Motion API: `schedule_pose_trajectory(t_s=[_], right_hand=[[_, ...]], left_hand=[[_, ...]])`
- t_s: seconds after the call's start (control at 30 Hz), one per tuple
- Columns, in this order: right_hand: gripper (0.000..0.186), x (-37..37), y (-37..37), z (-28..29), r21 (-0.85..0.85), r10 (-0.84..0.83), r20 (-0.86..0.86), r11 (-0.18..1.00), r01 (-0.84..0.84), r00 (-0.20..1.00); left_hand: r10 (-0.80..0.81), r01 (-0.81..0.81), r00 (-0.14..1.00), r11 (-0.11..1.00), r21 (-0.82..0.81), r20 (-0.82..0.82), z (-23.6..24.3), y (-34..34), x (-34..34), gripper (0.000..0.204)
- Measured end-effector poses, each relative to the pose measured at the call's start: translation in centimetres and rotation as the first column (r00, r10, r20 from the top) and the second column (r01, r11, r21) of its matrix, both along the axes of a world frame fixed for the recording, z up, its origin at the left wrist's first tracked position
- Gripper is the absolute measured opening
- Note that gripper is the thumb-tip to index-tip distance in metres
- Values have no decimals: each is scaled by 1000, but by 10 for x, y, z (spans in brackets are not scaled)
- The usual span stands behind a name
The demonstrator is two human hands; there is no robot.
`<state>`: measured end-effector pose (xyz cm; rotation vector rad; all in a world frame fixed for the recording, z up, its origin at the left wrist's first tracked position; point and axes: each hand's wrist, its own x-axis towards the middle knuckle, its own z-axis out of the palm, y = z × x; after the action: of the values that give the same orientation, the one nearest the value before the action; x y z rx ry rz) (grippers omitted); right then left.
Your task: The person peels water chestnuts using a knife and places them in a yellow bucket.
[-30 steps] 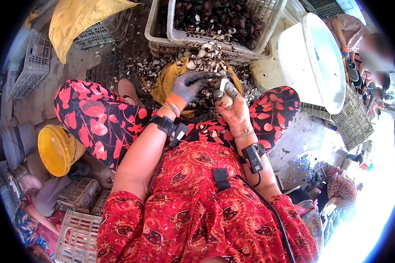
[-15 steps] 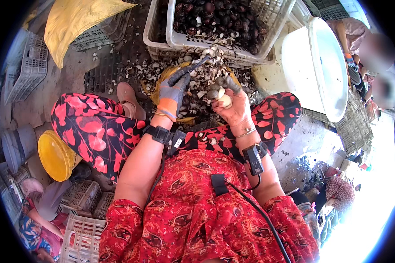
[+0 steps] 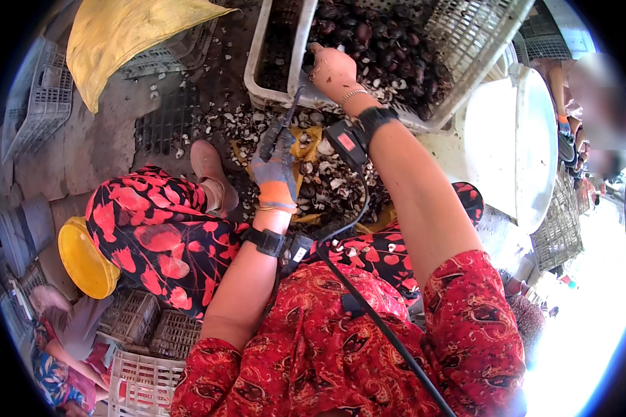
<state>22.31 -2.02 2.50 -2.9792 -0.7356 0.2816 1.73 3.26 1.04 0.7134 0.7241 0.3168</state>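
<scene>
My left hand (image 3: 277,163), in a grey and orange glove, is closed round a slender dark knife-like tool (image 3: 291,111), its thin end pointing up toward the crates. My bare right hand (image 3: 335,74) reaches across the near wall of the upper pale plastic crate (image 3: 455,117), at its left side. Its fingers curl downward and are mostly hidden, so what they hold, if anything, does not show. Dark brown rounded shell-like pieces (image 3: 396,48) fill much of that crate. Below both hands lies a heap of broken pale and dark shell bits (image 3: 334,182) on yellow sacking (image 3: 306,147).
A second crate (image 3: 254,78) sits under the upper one. To the right stands a large white tub (image 3: 508,149); at the left are a yellow bucket (image 3: 85,257), a yellow sack (image 3: 129,42) and more crates (image 3: 40,97). Other people work at both sides. A black cable (image 3: 389,333) crosses my lap.
My right hand has moved up and away from the left one, from over the heap to the crate; the pale piece in it no longer shows. My left hand has dropped slightly nearer, still gripping the tool.
</scene>
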Motion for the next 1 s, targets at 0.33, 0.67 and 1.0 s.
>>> schedule_pose_trajectory(t_s=[0.33,0.67,1.0], right_hand=[[29,15,17,-25,-83,53,-20,995,-55,998],[29,-117,-90,50,652,182,-413,743,150,892],[32,-185,-142,77,715,267,-75,686,-134,961]], left_hand=[[14,-17,999,998,-54,-52,-2,7,-1,26],[-336,344,938,929,-134,80,22,-7,1,31],[-729,744,640,667,42,241,49,-17,-22,32]])
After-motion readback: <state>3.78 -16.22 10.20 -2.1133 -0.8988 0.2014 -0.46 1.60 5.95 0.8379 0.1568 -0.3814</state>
